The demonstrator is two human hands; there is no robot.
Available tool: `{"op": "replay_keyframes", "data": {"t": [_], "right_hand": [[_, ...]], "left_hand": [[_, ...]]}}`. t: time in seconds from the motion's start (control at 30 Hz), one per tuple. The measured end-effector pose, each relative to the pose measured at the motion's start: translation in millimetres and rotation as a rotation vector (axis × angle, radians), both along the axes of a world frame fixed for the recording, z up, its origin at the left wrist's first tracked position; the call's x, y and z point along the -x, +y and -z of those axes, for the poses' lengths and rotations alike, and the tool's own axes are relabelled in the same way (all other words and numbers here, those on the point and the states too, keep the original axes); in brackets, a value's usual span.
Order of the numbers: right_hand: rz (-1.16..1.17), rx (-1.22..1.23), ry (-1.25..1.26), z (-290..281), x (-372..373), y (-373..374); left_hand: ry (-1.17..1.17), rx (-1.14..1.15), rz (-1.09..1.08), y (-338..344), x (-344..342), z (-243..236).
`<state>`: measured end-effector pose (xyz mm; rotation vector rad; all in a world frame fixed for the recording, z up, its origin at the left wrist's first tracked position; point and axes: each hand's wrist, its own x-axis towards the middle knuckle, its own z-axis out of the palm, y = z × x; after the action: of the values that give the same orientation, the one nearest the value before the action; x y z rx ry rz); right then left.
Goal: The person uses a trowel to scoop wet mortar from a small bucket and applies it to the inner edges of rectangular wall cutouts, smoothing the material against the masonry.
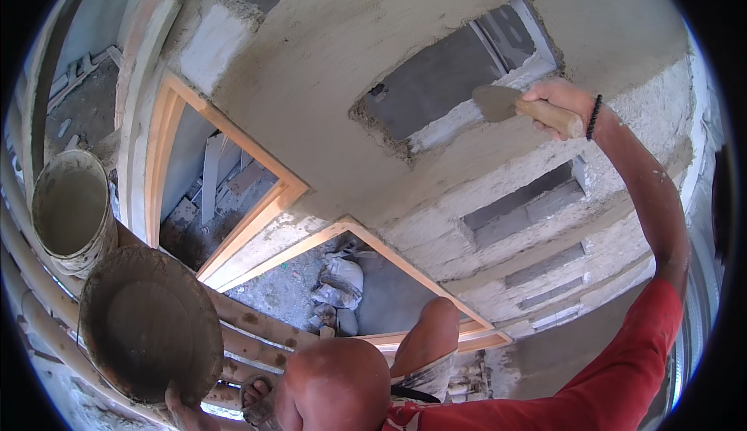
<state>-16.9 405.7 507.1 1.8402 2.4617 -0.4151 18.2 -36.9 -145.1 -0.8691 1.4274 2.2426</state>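
Note:
My right hand (559, 104) is raised to the upper right, wrapped round the wooden handle of a trowel (496, 104). The trowel's grey blade lies over the pale lower edge of a rectangular opening (428, 81) in the plastered wall (327, 65). I cannot tell whether the blade touches it. Low on the left, my left hand (180, 409) grips the near rim of a round, mortar-stained basin (152, 322). Its fingers below the rim are hidden. Only a thin grey film of mortar shows inside the basin.
A pale bucket (71, 205) stands beyond the basin. Wooden poles (253, 322) with gaps form the platform under my foot. Two wooden frames (233, 131) border openings below, showing rubble and a white sack (340, 282). More slots (529, 205) pierce the rough wall at right.

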Motion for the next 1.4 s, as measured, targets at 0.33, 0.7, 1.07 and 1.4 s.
{"op": "replay_keyframes", "data": {"t": [0.33, 0.7, 1.07, 1.4], "right_hand": [[0.014, 0.324, -0.014, 102.6, 13.4, 33.9], [-0.180, 0.284, 0.402, 161.1, -67.2, -7.2], [0.031, 0.357, 0.381, 149.9, -30.3, 4.1], [-0.253, 0.162, 0.489, 239.1, -54.3, -28.7]], "left_hand": [[0.381, 0.259, 0.227, -2.4, -13.4, 7.3], [0.494, 0.406, 0.292, -3.0, -9.7, -35.6], [0.593, 0.915, 0.519, -3.5, -7.9, -45.5], [0.267, 0.709, 0.409, 4.6, -9.3, -48.3]]}}
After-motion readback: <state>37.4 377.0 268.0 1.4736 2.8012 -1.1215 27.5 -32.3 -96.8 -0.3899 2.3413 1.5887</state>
